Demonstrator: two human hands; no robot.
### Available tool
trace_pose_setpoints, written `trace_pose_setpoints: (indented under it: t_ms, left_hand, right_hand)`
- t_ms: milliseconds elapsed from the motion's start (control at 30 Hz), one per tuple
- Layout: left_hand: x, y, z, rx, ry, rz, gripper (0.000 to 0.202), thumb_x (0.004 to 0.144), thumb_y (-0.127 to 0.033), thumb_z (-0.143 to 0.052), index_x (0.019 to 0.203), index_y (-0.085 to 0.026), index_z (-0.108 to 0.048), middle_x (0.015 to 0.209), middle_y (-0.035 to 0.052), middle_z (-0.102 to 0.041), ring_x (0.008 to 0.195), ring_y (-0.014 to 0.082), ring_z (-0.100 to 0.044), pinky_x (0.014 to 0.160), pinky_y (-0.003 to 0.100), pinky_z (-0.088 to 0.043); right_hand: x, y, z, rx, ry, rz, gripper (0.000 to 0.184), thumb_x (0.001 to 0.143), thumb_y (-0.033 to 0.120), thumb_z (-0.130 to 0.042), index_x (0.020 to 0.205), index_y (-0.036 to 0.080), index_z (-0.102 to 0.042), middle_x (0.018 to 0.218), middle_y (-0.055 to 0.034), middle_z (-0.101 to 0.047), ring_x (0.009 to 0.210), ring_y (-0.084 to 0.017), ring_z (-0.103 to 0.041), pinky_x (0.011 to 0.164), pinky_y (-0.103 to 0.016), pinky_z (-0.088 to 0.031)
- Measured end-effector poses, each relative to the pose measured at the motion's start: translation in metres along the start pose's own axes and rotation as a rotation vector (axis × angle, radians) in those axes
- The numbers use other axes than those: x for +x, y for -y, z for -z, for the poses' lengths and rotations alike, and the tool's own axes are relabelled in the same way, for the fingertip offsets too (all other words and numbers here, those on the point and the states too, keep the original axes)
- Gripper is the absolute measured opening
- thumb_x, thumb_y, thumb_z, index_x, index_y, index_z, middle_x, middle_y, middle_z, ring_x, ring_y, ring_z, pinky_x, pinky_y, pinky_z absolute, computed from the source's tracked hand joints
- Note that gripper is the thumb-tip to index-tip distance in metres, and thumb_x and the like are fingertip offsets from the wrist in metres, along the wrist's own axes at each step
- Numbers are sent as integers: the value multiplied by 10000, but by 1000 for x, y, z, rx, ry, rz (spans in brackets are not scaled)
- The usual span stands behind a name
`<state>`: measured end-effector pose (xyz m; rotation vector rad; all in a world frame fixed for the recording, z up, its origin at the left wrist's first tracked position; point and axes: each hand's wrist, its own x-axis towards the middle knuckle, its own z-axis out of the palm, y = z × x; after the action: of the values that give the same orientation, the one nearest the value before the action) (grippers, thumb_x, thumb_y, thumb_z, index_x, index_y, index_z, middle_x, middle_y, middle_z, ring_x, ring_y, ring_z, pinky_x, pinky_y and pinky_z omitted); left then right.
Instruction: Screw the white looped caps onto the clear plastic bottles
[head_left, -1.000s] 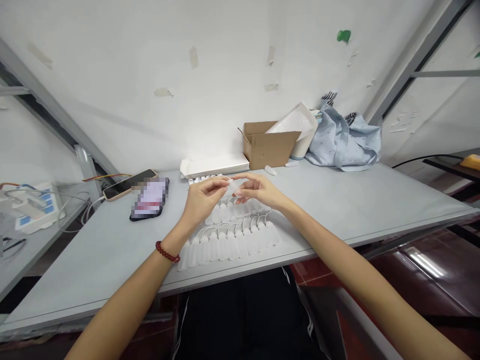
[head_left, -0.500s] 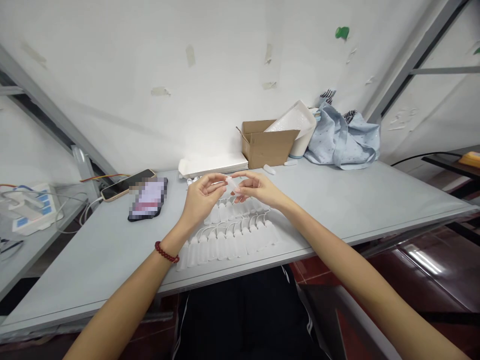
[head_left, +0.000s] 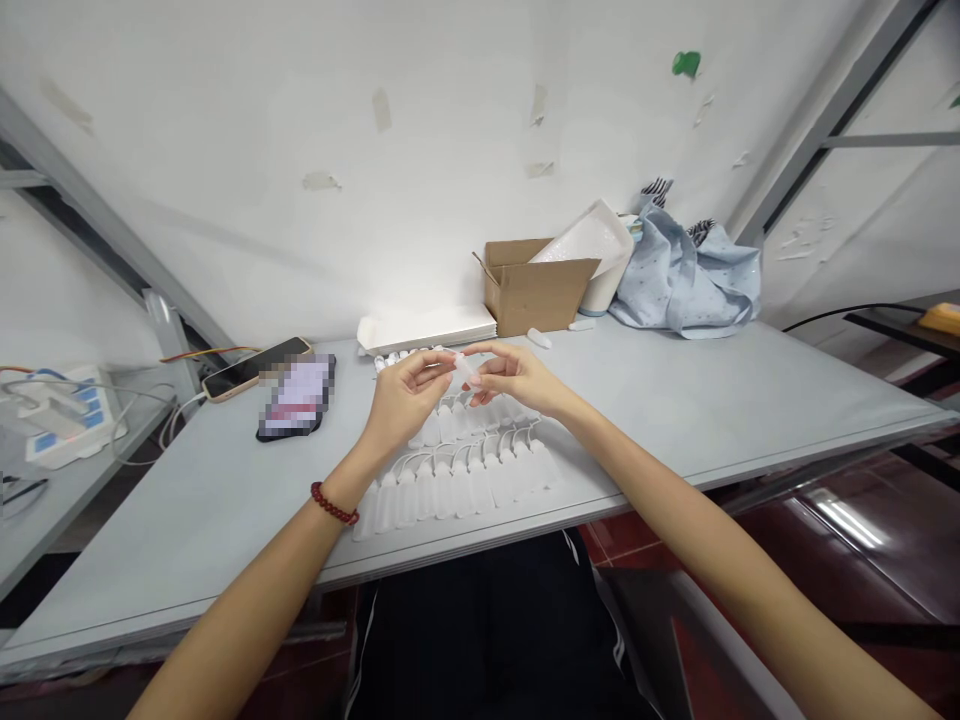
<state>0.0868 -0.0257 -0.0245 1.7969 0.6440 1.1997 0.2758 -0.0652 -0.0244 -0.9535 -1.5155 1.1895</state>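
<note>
Above the table, a small white translucent tube-shaped piece (head_left: 466,369) is pinched between my two hands. My left hand (head_left: 409,393), with a dark red bead bracelet at the wrist, grips its upper left end with thumb and fingers. On the other side, my right hand (head_left: 523,378) has its thumb and fingertips closed on the piece. Below lie two rows of similar white pieces with thin looped cords; the front row (head_left: 457,490) is in full view, while the back row (head_left: 450,425) is partly hidden by my hands. Small white parts (head_left: 382,361) show behind my left hand.
Two phones, one dark-screened (head_left: 256,370) and one blurred (head_left: 298,395), lie on the left. At the back are a flat white stack (head_left: 427,328), a cardboard box (head_left: 536,298), two loose white pieces (head_left: 538,339) and a light blue bag (head_left: 679,275). A power strip (head_left: 71,425) stands far left.
Both hands stay almost in place, still holding the white piece. A little more of the small white parts behind my left hand shows now.
</note>
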Motion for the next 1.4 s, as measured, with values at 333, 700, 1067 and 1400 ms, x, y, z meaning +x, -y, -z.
trace_pose_setpoints:
  t_ms: [333, 700, 1067, 1400]
  left_hand:
    - [0, 0, 2, 136, 25, -52, 147, 764, -195, -635, 901, -167, -682, 995, 77, -719, 919, 211, -695, 870, 380, -579]
    - [1, 2, 2, 152, 36, -73, 108, 782, -174, -621, 885, -160, -651, 961, 65, -696, 908, 183, -671, 846, 344, -578]
    - [1, -10, 4, 384, 111, -346, 232, 801, -202, -646, 1032, -197, -655, 1107, 92, -618, 1037, 215, -598, 790, 344, -562]
    - [0, -5, 5, 590, 221, -471, 422, 771, -214, -716, 1170, -209, -579, 1179, 108, -567, 1129, 255, -551, 933, 438, -483]
  right_hand:
    - [-1, 0, -2, 13, 3, 4, 468, 816, 213, -658, 1263, 235, -521, 790, -3, -690, 688, -154, -694, 685, -315, -591]
    - [-1, 3, -2, 4, -5, -29, 308, 806, 253, -676, 1101, 195, -606, 804, -21, -710, 622, -132, -689, 635, -272, -574]
    - [1, -2, 1, 185, 60, -81, 263, 847, 240, -627, 1094, 194, -547, 801, -40, -728, 699, -165, -714, 634, -271, -552]
    - [1, -6, -1, 332, 179, -113, 281, 856, 283, -623, 1100, 160, -562, 895, -93, -736, 812, -176, -699, 690, -290, -553]
